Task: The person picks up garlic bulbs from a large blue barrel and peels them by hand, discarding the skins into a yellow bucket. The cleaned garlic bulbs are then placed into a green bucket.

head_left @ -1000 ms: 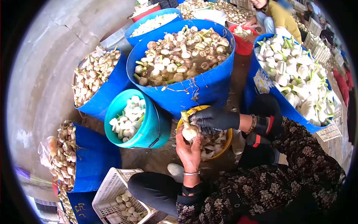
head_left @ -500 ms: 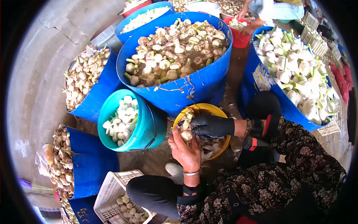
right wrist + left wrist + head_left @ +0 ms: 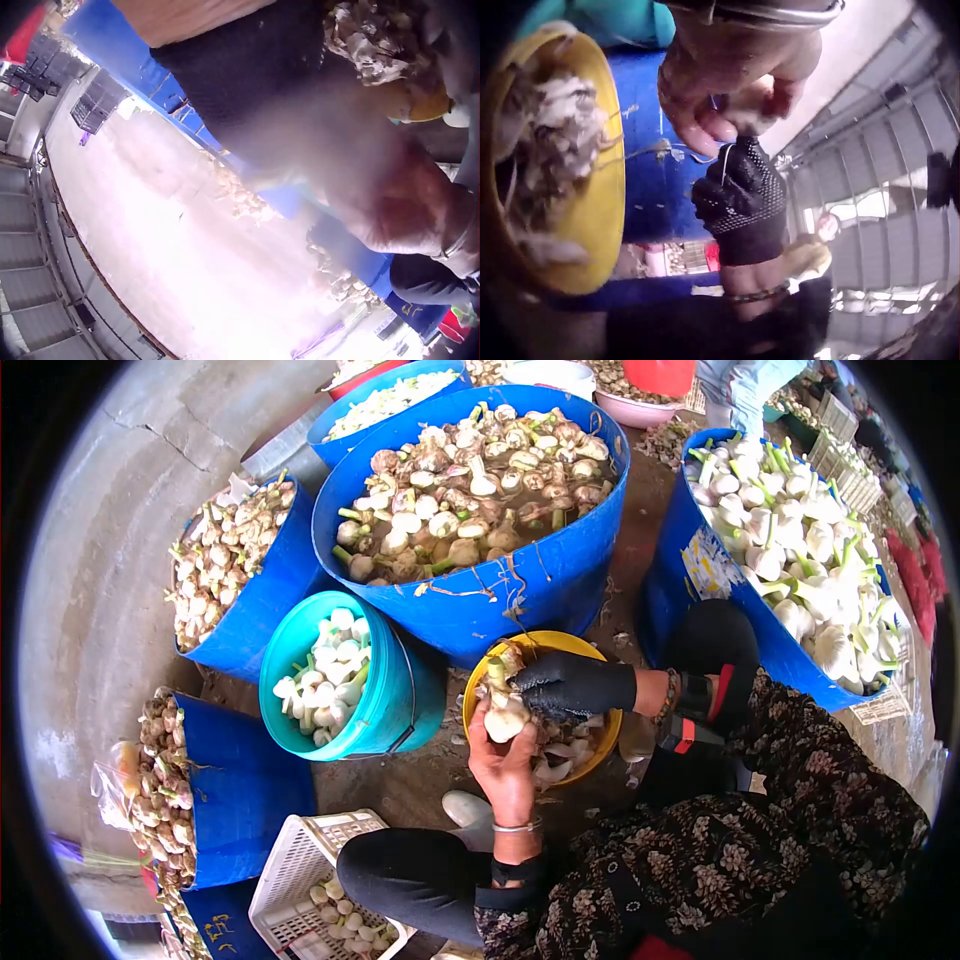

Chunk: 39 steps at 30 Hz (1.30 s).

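Observation:
A garlic bulb (image 3: pixel 506 716) with a short green stem is in the bare left hand (image 3: pixel 508 770), its fingers and thumb curled round the bulb's lower part. Against the bulb's upper right side lies the black-gloved right hand (image 3: pixel 575 685), its fingers bent at the stem and outer skin. Beneath both hands stands a yellow tub (image 3: pixel 612 735) with loose peelings (image 3: pixel 568 750). In the left wrist view the gloved hand (image 3: pixel 742 199) meets the bare hand (image 3: pixel 727 71) at the bulb. The right wrist view is blurred where the hands meet.
A big blue tub (image 3: pixel 470 605) of garlic in water stands ahead. A turquoise bucket (image 3: pixel 408 690) of white bulbs is at the left, a white crate (image 3: pixel 285 870) near the left knee. Another blue tub (image 3: pixel 690 605) stands at the right. Behind it is another person's leg (image 3: pixel 750 395).
The bulb has tipped in the left hand, and its pale underside shows more. Skin hangs loose beside the stem. At the back, the other person has risen and a red bucket is lifted.

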Tool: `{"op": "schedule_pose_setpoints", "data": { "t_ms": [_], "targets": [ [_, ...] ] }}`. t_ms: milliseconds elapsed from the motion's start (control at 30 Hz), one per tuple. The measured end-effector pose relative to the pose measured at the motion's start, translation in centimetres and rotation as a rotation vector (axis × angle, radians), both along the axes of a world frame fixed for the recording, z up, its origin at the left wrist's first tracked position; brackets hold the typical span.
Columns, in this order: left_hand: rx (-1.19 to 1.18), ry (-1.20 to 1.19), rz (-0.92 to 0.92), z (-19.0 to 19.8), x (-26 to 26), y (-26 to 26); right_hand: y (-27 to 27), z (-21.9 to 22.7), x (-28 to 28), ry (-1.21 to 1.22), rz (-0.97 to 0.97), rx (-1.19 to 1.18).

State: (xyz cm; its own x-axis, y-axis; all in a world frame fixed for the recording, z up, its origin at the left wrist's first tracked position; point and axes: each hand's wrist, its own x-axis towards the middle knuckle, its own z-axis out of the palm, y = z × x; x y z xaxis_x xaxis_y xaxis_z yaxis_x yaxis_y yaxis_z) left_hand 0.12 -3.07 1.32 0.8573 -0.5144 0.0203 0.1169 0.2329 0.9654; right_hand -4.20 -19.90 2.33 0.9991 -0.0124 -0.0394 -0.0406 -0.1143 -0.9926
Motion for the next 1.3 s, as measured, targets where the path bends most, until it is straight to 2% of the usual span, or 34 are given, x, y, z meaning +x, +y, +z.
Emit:
{"op": "schedule_pose_setpoints", "data": {
  "t_ms": [33, 100, 133, 200, 233, 300, 333, 367, 400, 433, 467, 500, 567, 600, 633, 667, 733, 767, 833, 900, 967, 1033, 1100, 1133, 1167, 1200, 1233, 1267, 1300],
  "targets": [
    [-0.001, -0.001, -0.001, -0.2, 0.2, 0.3, -0.2, 0.4, -0.1, -0.001, -0.001, -0.001],
    [-0.509, 0.572, -0.330, -0.4, 0.6, 1.4, -0.4, 0.8, -0.3, -0.055, 0.056, 0.095],
    [-0.638, 0.626, -0.334, -0.4, 0.3, 1.3, -0.5, 0.7, -0.1, -0.057, 0.060, 0.097],
    [-0.602, 0.628, -0.305, 0.1, 0.4, 1.4, -0.7, 0.6, 0.4, -0.402, 0.052, -0.044],
    [-0.563, 0.634, -0.280, 0.2, 0.4, 1.6, -0.6, 0.5, 0.5, -0.402, 0.057, -0.040],
    [-0.323, 0.380, -0.308, -0.4, 1.1, 1.7, -0.3, 0.4, 0.4, -0.300, -0.103, 0.147],
    [-0.201, 0.275, -0.211, -0.3, 0.8, 1.4, -0.4, 0.4, 0.5, -0.296, -0.091, -0.104],
    [-0.083, 0.168, -0.114, -0.1, 0.3, 0.8, -0.4, 0.4, 0.3, -0.237, 0.005, -0.054],
    [-0.083, 0.170, -0.118, 0.0, -0.1, 0.4, -0.3, -0.3, 0.3, -0.215, 0.035, -0.053],
    [-0.029, 0.001, -0.083, 0.1, -0.4, 0.1, 0.0, -1.1, 0.5, -0.194, 0.067, -0.047],
    [0.025, -0.169, -0.048, 0.0, -0.6, 0.0, 0.0, -1.7, 0.7, -0.193, 0.064, -0.042],
    [0.029, -0.167, -0.051, -0.4, -0.6, 0.0, -0.1, -2.2, 1.0, -0.210, 0.019, -0.133],
    [0.261, -0.535, 0.081, -1.6, -0.4, -0.2, 0.1, -2.1, 1.0, -0.224, -0.029, -0.222],
    [0.262, -0.534, 0.079, -1.4, -0.4, -0.2, 0.5, -1.6, 0.8, -0.213, -0.075, -0.340],
    [0.116, -0.251, 0.006, -1.2, -0.4, -0.2, 0.8, -1.0, 0.6, -0.201, -0.122, -0.458],
    [-0.030, 0.033, -0.066, -0.7, -0.4, -0.1, 0.9, -0.6, 0.7, -0.201, -0.123, -0.457],
    [-0.304, 0.603, -0.217, 0.4, -0.6, -0.3, 1.1, -0.3, 0.7, -0.327, -0.201, -0.289],
    [-0.299, 0.604, -0.219, 0.0, -0.4, 0.0, 1.0, -0.4, 0.6, -0.326, -0.205, -0.286],
    [-0.486, 0.723, -0.538, -1.5, 0.6, 0.4, 0.2, -0.6, 0.6, -0.206, -0.060, -0.137],
    [-0.412, 0.648, -0.532, -1.6, 0.5, 0.2, 0.2, -1.3, 0.5, -0.176, -0.077, -0.095],
    [0.057, 0.065, 0.217, 0.0, -0.3, -1.2, 0.3, -0.9, 0.5, -0.149, -0.198, -0.010],
    [0.021, 0.075, 0.207, -0.3, -0.3, -0.7, 0.1, -2.8, 0.9, -0.069, -0.236, -0.058],
    [0.346, -0.851, 0.337, -1.3, -0.1, -1.0, 0.4, -3.0, 1.0, -0.284, -0.211, -0.167],
    [0.205, -0.582, 0.216, -1.9, 0.3, -0.8, 0.4, -2.8, 0.8, -0.289, -0.207, -0.166],
    [0.204, -0.585, 0.219, -2.3, 0.4, -0.3, 0.3, -2.5, 0.3, -0.188, -0.145, -0.002],
    [0.027, -0.173, 0.060, -1.4, 0.2, -0.1, 0.3, -1.7, -0.2, -0.084, -0.084, 0.162],
    [-0.147, 0.241, -0.100, -0.9, 0.1, 0.2, 0.5, -0.9, -0.5, -0.085, -0.085, 0.164],
    [-0.245, 0.327, -0.147, -0.8, 0.2, 0.3, 0.6, 0.0, -0.6, -0.006, -0.072, 0.361],
    [-0.248, 0.322, -0.148, -0.5, 0.2, 0.3, 0.6, 0.5, -0.6, 0.073, -0.058, 0.557]
  ]
}}
